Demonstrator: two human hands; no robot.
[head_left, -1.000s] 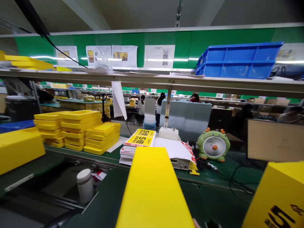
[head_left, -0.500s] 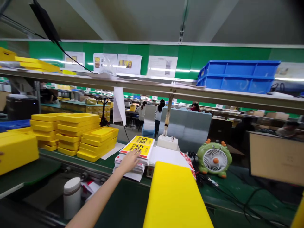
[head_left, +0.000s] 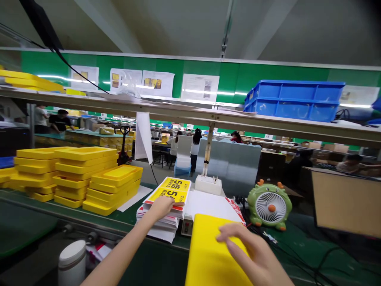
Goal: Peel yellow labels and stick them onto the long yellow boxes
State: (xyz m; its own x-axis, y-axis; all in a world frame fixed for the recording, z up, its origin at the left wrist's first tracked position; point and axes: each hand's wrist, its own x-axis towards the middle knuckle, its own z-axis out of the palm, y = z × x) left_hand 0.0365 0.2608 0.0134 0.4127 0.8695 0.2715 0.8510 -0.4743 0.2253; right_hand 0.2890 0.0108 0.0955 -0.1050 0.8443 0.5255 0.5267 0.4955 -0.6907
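Observation:
My left hand (head_left: 163, 207) is at the near edge of a stack of white-edged sheets (head_left: 159, 228). Its fingers are bent over the top yellow printed sheet (head_left: 172, 185), which bears large black characters and a red border; the thumb is hidden. My right hand (head_left: 253, 250) hovers over a plain yellow box (head_left: 205, 250) at the bottom centre, thumb and fingers apart with nothing between them. Whether its fingertips touch the box, I cannot tell.
Several yellow box trays (head_left: 86, 174) are stacked on the left. A green fan (head_left: 270, 206) and cables stand on the right. Behind the sheets is a white block (head_left: 208, 184). A shelf (head_left: 178, 112) crosses above, bearing blue crates (head_left: 294, 99). People work farther back.
My right hand has come into view over the yellow box. My left hand has drawn to the sheet's near edge and its fingers have bent. The view has shifted a little.

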